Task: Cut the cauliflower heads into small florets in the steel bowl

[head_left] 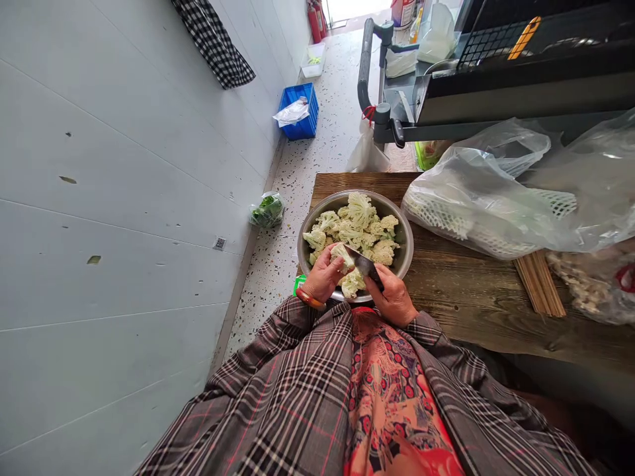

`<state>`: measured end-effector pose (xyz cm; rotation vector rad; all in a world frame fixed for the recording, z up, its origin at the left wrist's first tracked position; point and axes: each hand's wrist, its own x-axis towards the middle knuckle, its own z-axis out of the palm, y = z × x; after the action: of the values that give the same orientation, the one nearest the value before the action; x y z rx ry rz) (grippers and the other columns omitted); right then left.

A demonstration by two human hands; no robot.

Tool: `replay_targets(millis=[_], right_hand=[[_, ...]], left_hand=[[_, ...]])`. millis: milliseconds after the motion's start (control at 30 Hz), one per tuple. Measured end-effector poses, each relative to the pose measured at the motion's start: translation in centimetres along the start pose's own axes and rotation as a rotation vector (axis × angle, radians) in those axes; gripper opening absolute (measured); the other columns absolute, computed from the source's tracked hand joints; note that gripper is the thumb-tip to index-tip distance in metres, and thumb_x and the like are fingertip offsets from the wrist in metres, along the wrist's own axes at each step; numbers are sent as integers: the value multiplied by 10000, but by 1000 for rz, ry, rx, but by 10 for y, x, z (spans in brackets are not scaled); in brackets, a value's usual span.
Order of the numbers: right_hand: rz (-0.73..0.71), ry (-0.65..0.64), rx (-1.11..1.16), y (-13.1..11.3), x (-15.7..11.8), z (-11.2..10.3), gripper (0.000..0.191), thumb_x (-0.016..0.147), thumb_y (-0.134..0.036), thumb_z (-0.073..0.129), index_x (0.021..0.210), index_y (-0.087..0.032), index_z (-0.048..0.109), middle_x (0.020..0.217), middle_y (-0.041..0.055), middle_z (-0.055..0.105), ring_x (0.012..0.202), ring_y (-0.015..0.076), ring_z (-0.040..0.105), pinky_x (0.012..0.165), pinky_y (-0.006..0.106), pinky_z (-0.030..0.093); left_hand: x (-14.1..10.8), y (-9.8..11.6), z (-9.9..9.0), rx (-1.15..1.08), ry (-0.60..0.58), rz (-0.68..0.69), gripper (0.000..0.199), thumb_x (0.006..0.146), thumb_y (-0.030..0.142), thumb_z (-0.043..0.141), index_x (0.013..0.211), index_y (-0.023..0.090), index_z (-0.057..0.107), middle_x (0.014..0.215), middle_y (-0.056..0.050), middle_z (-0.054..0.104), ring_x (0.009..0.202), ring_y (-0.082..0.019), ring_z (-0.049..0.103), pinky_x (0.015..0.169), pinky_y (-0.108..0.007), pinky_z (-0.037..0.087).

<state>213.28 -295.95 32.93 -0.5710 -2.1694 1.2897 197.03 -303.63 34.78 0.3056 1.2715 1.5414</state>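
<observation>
A round metal bowl (407,254) full of cut cauliflower florets (360,215) stands on the wooden table. Over its near side, my left hand (322,272) pinches a pale cauliflower piece (342,256). My right hand (393,294) is closed on a knife (364,266), whose dark, broad blade points up and left against that piece. The knife's handle is hidden in my fingers. Below the blade, another floret (352,283) lies near the bowl's front rim.
Clear plastic bags (486,198) with white foam netting lie on the table (446,284) to the right, beside wooden sticks (540,284). Bagged greens (268,211) and a blue crate (299,112) sit on the floor along the left wall. A cart handle (366,66) rises beyond the table.
</observation>
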Motion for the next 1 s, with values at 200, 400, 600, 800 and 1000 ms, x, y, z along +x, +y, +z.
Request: replay_targets(millis=[200, 400, 600, 800, 1000], right_hand=[[-25, -33, -51, -2, -2, -2, 430, 973, -292, 401, 1400, -275, 448, 1250, 94, 598, 1113, 217, 594, 938, 369, 503], [-3, -84, -52, 0, -1, 0, 415, 981, -293, 383, 1385, -243, 465, 1260, 112, 595, 1149, 225, 582, 958, 385, 497], [17, -54, -72, 1, 1, 10, 410, 976, -287, 384, 1373, -230, 466, 1274, 112, 599, 1173, 224, 574, 961, 373, 498], [60, -27, -67, 3, 8, 20, 352, 965, -298, 406, 1285, -215, 526, 1207, 107, 638, 1135, 225, 597, 970, 391, 487], [66, 29, -36, 4, 10, 22, 349, 970, -311, 389, 1269, -209, 536, 1216, 114, 639, 1141, 229, 597, 981, 393, 477]], left_hand=[[0, -1, 3, 44, 6, 56, 505, 703, 408, 767, 1112, 217, 539, 1253, -75, 588, 1048, -186, 600, 911, -369, 510], [-1, -7, 1, 73, 1, 62, 527, 699, 389, 773, 1144, 206, 559, 1195, -68, 632, 1042, -187, 610, 950, -361, 489], [-4, -17, -3, 108, 9, 61, 467, 747, 423, 717, 1138, 220, 563, 1174, -59, 638, 1028, -188, 619, 931, -371, 501], [-4, -27, -11, 218, 56, 107, 511, 751, 451, 709, 1170, 201, 557, 1106, -55, 651, 980, -163, 614, 898, -305, 496], [-4, -20, -5, 271, 63, 121, 640, 661, 386, 797, 1207, 205, 517, 1106, -52, 637, 977, -174, 609, 897, -309, 488]])
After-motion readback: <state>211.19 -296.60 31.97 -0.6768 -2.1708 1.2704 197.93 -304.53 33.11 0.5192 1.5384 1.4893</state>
